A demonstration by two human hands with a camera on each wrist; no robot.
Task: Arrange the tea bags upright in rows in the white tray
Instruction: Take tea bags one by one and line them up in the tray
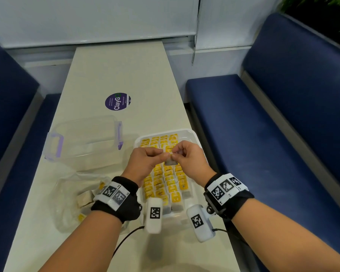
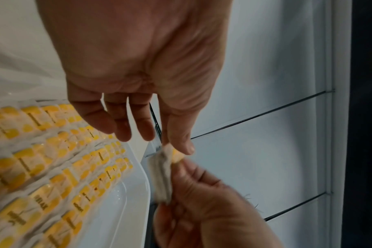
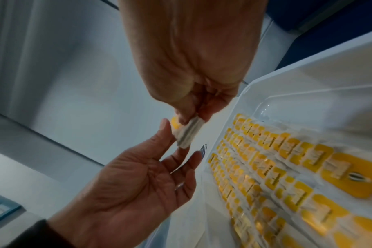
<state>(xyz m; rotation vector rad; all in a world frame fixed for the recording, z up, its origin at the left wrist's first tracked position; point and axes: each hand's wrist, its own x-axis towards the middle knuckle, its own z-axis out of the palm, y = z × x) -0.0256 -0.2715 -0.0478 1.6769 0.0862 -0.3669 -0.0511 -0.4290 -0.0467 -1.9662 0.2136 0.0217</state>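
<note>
Head view: a long cream desk [image 1: 98, 79] runs between two blue padded benches [image 1: 283, 118] toward a white wall with a lowered blind. A round purple sticker [image 1: 117, 101] lies mid-desk. Near the left edge sit a clear lidded box with purple clips [image 1: 82, 142] and, closer in, a crumpled clear bag [image 1: 75, 197] with a few tea bags in it. The white tray [image 1: 192, 134] sits along the right edge, packed with rows of upright yellow-tagged tea bags [image 1: 165, 185]. Above the tray's middle, the left hand [image 1: 143, 161] and right hand [image 1: 188, 160] meet, both at one held tea bag [image 1: 170, 160]. Each wrist wears a black band with coded markers.

Left wrist view: the left hand [image 2: 138, 67] hangs over the tray rim [image 2: 136, 169], its thumb and forefinger pinching the yellow tag end of the held tea bag [image 2: 162, 172]; the other fingers hang loose and straight. The right hand [image 2: 212, 209] grips the bag's pale lower part. Rows of tea bags [image 2: 53, 167] fill the tray.

Right wrist view, blurred: the right hand [image 3: 191, 58] pinches the held tea bag [image 3: 187, 134] between curled fingertips, off the tray's rim [image 3: 265, 78]. The left hand [image 3: 134, 184] lies palm up, thumb at the tag. Yellow rows [image 3: 276, 167] fill the tray.
</note>
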